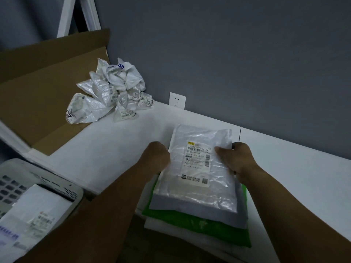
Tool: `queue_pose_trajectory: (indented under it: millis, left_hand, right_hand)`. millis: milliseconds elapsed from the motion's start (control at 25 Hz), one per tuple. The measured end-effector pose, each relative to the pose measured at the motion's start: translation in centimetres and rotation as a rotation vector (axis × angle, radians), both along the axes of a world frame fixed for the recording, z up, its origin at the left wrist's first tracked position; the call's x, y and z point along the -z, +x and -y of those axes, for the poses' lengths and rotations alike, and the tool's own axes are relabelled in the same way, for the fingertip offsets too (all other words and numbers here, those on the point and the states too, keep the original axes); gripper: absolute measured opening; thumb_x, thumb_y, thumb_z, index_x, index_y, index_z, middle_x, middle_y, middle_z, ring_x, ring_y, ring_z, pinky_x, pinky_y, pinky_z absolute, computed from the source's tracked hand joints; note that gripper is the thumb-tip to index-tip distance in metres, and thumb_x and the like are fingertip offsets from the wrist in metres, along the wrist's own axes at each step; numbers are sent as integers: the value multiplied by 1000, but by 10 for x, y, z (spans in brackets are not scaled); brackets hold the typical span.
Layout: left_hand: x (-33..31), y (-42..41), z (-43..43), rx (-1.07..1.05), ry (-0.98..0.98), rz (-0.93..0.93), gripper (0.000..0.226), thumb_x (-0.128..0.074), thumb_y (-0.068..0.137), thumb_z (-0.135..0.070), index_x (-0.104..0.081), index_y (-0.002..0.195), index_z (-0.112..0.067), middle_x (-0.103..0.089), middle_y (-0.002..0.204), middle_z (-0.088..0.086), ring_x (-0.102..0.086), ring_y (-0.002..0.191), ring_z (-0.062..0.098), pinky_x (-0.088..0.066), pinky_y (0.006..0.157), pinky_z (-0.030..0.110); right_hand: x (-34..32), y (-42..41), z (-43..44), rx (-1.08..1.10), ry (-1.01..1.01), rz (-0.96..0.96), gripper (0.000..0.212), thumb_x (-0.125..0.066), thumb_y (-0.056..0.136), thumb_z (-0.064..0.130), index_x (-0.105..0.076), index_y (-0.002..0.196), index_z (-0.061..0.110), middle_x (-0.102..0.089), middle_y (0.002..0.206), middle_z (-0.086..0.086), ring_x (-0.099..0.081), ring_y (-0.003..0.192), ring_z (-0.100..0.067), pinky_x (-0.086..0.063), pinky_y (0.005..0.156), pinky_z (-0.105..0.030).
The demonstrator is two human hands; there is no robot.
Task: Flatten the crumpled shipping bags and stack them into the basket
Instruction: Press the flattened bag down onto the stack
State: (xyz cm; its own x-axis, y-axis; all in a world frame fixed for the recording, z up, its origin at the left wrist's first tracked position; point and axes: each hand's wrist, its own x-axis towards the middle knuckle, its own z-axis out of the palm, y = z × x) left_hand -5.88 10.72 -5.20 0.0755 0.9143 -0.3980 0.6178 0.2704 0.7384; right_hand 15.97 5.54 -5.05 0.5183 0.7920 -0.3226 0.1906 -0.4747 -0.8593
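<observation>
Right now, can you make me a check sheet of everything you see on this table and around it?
Surface: white table.
Job's things: labelled top bag lies on a stack with a green bag lower down; crumpled bags are piled at the back left; basket at lower left with a flat bag inside.
Clutter: cardboard under part of the pile.
Grippers: left hand holds the top bag's left edge; right hand pinches its right edge.
Cables: none for sure; a thin dark line by the right hand, can't tell what.
Surroundings: grey wall; socket, nothing plugged in.
</observation>
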Motion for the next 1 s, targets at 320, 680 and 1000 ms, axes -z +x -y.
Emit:
queue_pose_trajectory:
  millis: [320,680,1000]
  left_hand:
    - [20,-1,10,150,127,-236,31,-55,91,-13,-51,122,-10,-57,117,6,-55,99,22,-47,84,33]
    - [37,4,12,134,198,-324,35,-54,89,-19,-49,123,-9,-53,121,12,-53,111,29,-49,91,41]
    - [72,37,2,534,534,-543,62,-37,103,-36,-7,158,-27,11,165,6,11,152,30,-7,124,48]
  right_hand:
    - [37,2,-8,-126,-184,484,32,-54,77,38,-59,97,13,-69,98,-9,-66,88,-31,-58,85,-48]
    - [20,-34,1,-299,-161,886,60,-53,95,36,-36,148,12,-27,155,-20,-27,141,-42,-33,111,-53]
    - [66,-52,-1,-621,-241,1015,64,-8,102,59,5,159,34,18,167,-8,22,151,-34,6,118,-67]
